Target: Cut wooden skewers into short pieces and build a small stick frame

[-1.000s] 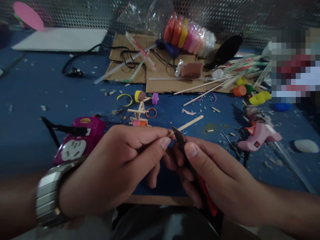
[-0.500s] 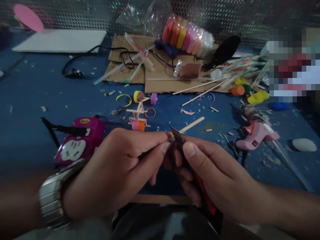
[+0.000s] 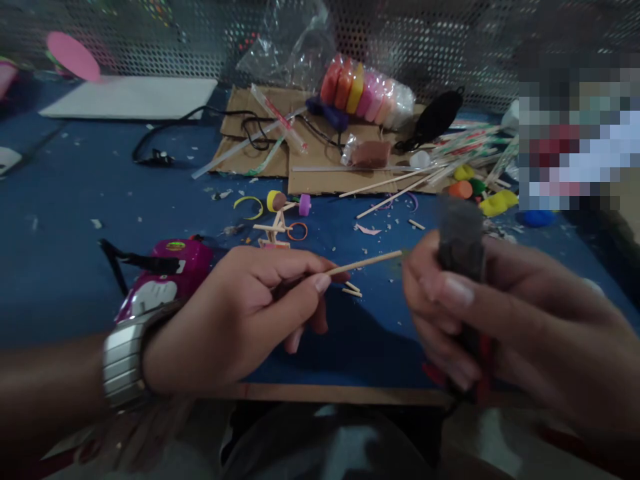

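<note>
My left hand (image 3: 245, 307), with a metal watch on its wrist, pinches a thin wooden stick (image 3: 367, 261) between thumb and fingertips. The stick's free end points right and slightly up, apart from my other hand. To the right, my right hand (image 3: 450, 313) is wrapped round a utility knife (image 3: 463, 240), blurred by motion, its blade end upward. Two short cut stick pieces (image 3: 353, 291) lie on the blue table under the held stick. Beyond my left hand stands a small stick frame (image 3: 275, 230) with coloured clay lumps, partly hidden by that hand.
A purple power adapter (image 3: 170, 267) sits at the left. Further back are cardboard (image 3: 315, 183), a pack of coloured clay (image 3: 357, 90), loose skewers (image 3: 385, 180) and a white board (image 3: 130, 97). Wood and paper scraps dot the blue table (image 3: 175, 200).
My right hand has moved right with the knife, away from the stick. The blade no longer touches the stick. Two short stick pieces now show on the table. The view has shifted slightly.
</note>
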The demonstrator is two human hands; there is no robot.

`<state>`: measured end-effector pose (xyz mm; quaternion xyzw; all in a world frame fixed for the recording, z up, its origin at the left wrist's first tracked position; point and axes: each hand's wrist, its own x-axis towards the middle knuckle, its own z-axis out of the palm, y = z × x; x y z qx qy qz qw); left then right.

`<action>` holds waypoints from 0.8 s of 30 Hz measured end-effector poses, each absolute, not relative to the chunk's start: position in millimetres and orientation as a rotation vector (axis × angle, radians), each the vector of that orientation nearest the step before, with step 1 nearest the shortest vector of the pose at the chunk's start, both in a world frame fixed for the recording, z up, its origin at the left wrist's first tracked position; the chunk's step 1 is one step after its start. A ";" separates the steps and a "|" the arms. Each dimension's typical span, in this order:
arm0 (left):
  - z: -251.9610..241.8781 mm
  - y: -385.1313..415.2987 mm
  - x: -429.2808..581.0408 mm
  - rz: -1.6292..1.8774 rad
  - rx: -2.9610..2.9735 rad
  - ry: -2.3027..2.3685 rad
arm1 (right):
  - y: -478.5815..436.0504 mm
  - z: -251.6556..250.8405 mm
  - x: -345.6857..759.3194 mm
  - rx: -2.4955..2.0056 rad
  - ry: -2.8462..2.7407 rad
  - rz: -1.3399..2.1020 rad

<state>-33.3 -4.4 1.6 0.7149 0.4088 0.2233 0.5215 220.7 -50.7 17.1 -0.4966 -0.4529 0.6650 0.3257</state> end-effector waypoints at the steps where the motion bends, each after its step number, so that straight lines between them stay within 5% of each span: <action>1: 1.8 -4.5 -33.3 0.515 1.721 0.976 | -48.4 18.1 224.6 -1.325 -1.231 1.644; 5: 1.8 -4.7 -32.6 0.409 1.750 0.957 | -39.0 16.0 229.9 -1.418 -1.432 1.387; 18: 3.2 -0.8 -7.8 0.369 1.354 0.890 | -51.0 1.2 222.7 -1.415 -1.427 1.735; 24: 1.1 -2.4 6.7 0.102 1.505 0.872 | -43.2 6.3 241.1 -1.440 -1.539 1.460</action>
